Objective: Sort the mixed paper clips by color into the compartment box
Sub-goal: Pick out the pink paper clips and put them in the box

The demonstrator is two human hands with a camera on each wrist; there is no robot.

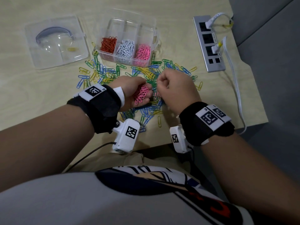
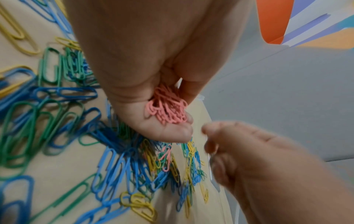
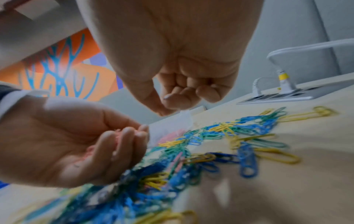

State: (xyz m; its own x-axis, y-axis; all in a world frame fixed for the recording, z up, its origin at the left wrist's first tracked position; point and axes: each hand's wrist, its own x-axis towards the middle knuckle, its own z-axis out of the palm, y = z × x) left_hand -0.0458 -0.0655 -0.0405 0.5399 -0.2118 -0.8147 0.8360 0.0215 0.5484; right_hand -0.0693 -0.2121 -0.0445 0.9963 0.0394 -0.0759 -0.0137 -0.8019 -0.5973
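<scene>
cupped left hand [image 1: 134,93] cradles thin looped pink wire clips [image 1: 141,96].

You are looking at loose clips [image 1: 146,73] lying spread across the counter [image 1: 40,95] between your hands and the compartment box [image 1: 128,41], running right up to its front wall. The clear lid [image 1: 55,43] is lying to the left, the power strip [image 1: 209,44] with its plugs standing up to the right. Bare counter is showing between lid and box.
</scene>
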